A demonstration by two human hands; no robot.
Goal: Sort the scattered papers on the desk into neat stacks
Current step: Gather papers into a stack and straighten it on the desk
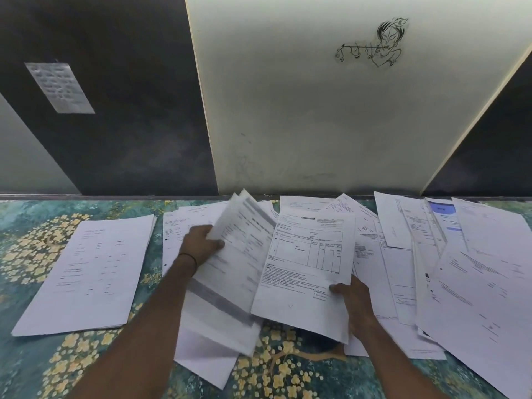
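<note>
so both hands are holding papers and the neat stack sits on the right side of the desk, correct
Not quite. In the head view the left hand and right hand do hold papers, but the neat stack sits on the left side of the desk; the right side holds scattered sheets.

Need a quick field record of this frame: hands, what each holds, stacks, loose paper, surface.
left hand: gripping a lifted sheaf of sheets, blurred
right hand: pinching the invoice page at its lower right edge
neat stack: left side of the desk, apart from the rest
loose papers: overlapping spread, centre to right, unsorted
desk cover: teal with yellow flowers
wall: flute-player drawing on the pale panel; note on the dark panel
</note>
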